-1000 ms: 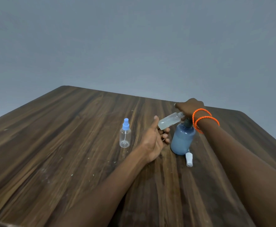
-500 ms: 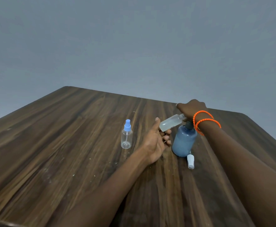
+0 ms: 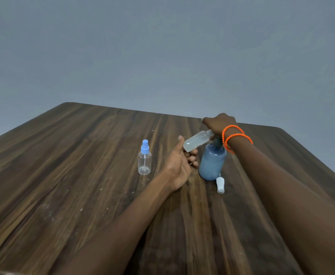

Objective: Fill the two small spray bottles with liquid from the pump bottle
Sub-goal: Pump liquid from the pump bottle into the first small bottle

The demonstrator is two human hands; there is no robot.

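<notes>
A blue pump bottle stands on the wooden table. My right hand, with orange bracelets on the wrist, is closed over its pump head. My left hand holds a small clear spray bottle with no cap, tilted so that its mouth is up at the pump spout; cloudy liquid shows inside it. A white spray cap lies on the table just in front of the pump bottle. A second small spray bottle with a blue cap stands upright to the left and looks empty.
The table's far edge runs just behind my right hand, with a plain grey wall beyond. Small pale specks dot the tabletop.
Almost nothing has moved: both hands hold their places at the pump bottle, and the view has shifted only slightly.
</notes>
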